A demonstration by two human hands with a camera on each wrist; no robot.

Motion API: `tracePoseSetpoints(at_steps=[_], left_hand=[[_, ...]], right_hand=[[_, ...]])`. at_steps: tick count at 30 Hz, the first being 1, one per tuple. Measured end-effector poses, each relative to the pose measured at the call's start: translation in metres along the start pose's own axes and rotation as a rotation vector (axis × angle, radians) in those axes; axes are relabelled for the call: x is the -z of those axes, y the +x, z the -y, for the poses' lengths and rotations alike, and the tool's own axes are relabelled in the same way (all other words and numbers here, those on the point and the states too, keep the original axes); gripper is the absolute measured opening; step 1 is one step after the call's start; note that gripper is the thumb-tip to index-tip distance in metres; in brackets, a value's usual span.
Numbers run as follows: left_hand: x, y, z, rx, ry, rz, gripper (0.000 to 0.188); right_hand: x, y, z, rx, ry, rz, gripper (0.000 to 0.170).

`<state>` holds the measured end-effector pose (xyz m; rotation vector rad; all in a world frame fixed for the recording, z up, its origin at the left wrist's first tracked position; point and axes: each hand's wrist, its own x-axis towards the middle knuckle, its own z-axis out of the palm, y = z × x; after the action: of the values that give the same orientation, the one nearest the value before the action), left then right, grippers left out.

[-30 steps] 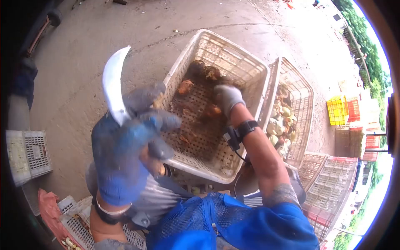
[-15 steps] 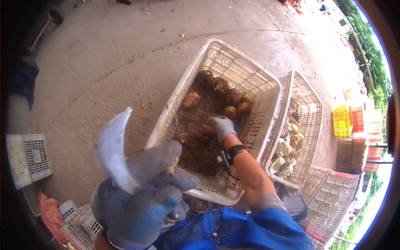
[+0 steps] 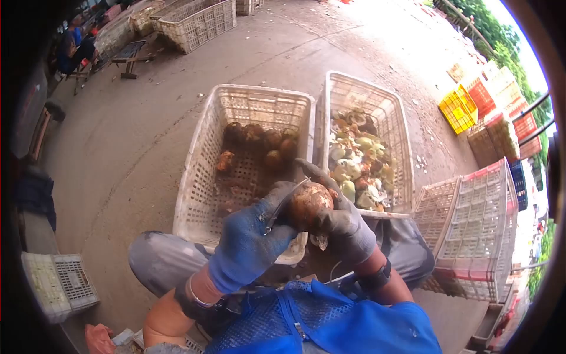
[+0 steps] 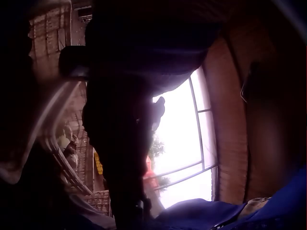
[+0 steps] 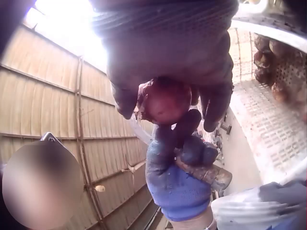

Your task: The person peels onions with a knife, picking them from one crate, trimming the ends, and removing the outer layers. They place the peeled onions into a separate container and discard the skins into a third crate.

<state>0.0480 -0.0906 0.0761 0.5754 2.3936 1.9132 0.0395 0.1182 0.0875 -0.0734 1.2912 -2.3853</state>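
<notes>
This is a rough outdoor or half-open work yard for sorting or processing produce. The ground is a bare, dusty, grey-brown concrete floor (image 3: 147,100) strewn with small scraps. Slatted off-white plastic crates (image 3: 471,224) are stacked at the right, near a bright yellow plastic crate (image 3: 458,110), and one dirty white crate with pale green and brown peel-like pieces (image 3: 368,210) sits out front. Green leafy trees (image 3: 501,50) and strong daylight show at the edge, while the right wrist view shows a ribbed, tan sheet roof (image 5: 43,105) on thin beams.
</notes>
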Motion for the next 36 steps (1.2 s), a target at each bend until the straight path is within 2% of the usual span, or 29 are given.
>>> tracePoseSetpoints(at_steps=[1, 2, 3, 4, 5, 7, 8, 11, 12, 14, 18, 20, 21, 23, 24, 25, 27, 28, 29, 30, 32, 33, 35, 36], left_hand=[[-0.011, 0.001, -0.001, -0.092, 0.063, 0.019, 0.068], [-0.020, 0.003, -0.003, -0.102, 0.059, 0.044, 0.068], [-0.026, 0.005, -0.004, -0.207, 0.267, 0.062, 0.067], [-0.033, 0.006, -0.007, -0.312, 0.473, 0.076, 0.067], [-0.040, 0.008, -0.013, -0.321, 0.471, 0.092, 0.067], [-0.053, 0.012, -0.029, -0.331, 0.747, 0.155, 0.066], [-0.061, 0.013, -0.030, -0.333, 0.752, 0.166, 0.066], [-0.085, 0.019, -0.024, -0.365, 0.809, 0.132, 0.069], [-0.092, 0.021, -0.023, -0.396, 0.865, 0.129, 0.065], [-0.101, 0.025, -0.018, -0.423, 0.921, 0.128, 0.062], [-0.109, 0.023, -0.001, -0.429, 0.853, 0.171, 0.063], [-0.115, 0.021, 0.004, -0.399, 0.824, 0.196, 0.066], [-0.119, 0.023, 0.002, -0.376, 0.834, 0.203, 0.066], [-0.123, 0.027, 0.003, -0.336, 0.836, 0.212, 0.067], [-0.123, 0.033, 0.005, -0.421, 0.855, 0.200, 0.069], [-0.124, 0.037, 0.008, -0.502, 0.867, 0.189, 0.071], [-0.135, 0.042, 0.051, -0.282, 0.880, 0.142, 0.073], [-0.138, 0.046, 0.068, -0.196, 0.908, 0.150, 0.071], [-0.143, 0.043, 0.076, -0.106, 0.933, 0.182, 0.070], [-0.152, 0.039, 0.074, -0.126, 0.916, 0.224, 0.070], [-0.166, 0.045, 0.064, -0.225, 0.718, 0.196, 0.066], [-0.170, 0.047, 0.054, -0.244, 0.713, 0.202, 0.066], [-0.172, 0.044, 0.030, -0.356, 0.376, 0.298, 0.065], [-0.173, 0.039, 0.022, -0.362, 0.395, 0.290, 0.065]], right_hand=[[0.011, -0.013, 0.003, 0.019, 0.005, -0.023, 0.084], [0.024, -0.025, 0.006, 0.005, -0.122, -0.071, 0.085], [0.033, -0.036, 0.008, -0.012, -0.247, -0.118, 0.087], [0.037, -0.045, 0.013, -0.038, -0.247, -0.194, 0.087], [0.040, -0.053, 0.013, -0.028, -0.239, -0.208, 0.087], [0.044, -0.065, 0.011, 0.055, -0.055, -0.232, 0.088], [0.048, -0.068, 0.008, 0.060, -0.045, -0.236, 0.088], [0.062, -0.069, -0.001, 0.357, -0.991, -0.410, 0.093], [0.062, -0.072, 0.000, 0.355, -0.986, -0.411, 0.093], [0.061, -0.078, 0.005, 0.255, -0.656, -0.434, 0.096], [0.077, -0.082, -0.004, 0.233, -0.701, -0.476, 0.097], [0.083, -0.085, -0.012, 0.269, -0.510, -0.419, 0.096], [0.091, -0.086, -0.014, 0.244, -0.515, -0.416, 0.096], [0.107, -0.082, -0.015, 0.372, -0.534, -0.350, 0.099], [0.098, -0.087, -0.007, 0.331, -0.737, -0.457, 0.104], [0.094, -0.097, -0.001, 0.312, -0.746, -0.458, 0.104], [0.090, -0.118, 0.007, 0.280, -0.121, -0.510, 0.109], [0.101, -0.124, 0.006, 0.451, -0.125, -0.488, 0.109], [0.108, -0.137, 0.006, 0.463, -0.095, -0.519, 0.109], [0.109, -0.146, 0.005, 0.442, -0.100, -0.598, 0.109], [0.114, -0.152, 0.009, 0.445, -0.117, -0.675, 0.110], [0.113, -0.150, 0.008, 0.444, -0.061, -0.652, 0.109], [0.108, -0.140, 0.005, 0.449, 0.005, -0.607, 0.109], [0.104, -0.132, 0.003, 0.484, 0.015, -0.588, 0.109]])
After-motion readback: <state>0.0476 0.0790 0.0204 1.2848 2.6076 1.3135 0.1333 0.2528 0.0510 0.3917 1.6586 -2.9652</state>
